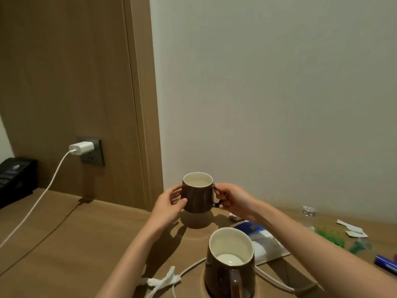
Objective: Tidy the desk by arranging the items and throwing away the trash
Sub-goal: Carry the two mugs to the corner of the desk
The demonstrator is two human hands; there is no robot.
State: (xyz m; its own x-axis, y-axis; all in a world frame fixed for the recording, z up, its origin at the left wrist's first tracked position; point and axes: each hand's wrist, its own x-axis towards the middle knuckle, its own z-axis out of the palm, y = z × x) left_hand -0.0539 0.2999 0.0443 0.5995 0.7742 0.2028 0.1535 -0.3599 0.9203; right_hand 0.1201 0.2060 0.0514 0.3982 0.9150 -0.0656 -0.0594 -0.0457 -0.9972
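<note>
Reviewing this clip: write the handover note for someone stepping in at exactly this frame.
Left hand grips the far brown mug by its body; right hand holds its handle. The mug seems to be just above the desk, near the wall.
The near brown mug stands upright in front.
Done: nothing clearly finished.
Left: set the mug down, bin the torn paper and the scraps, arrange the bottle and the packet.
</note>
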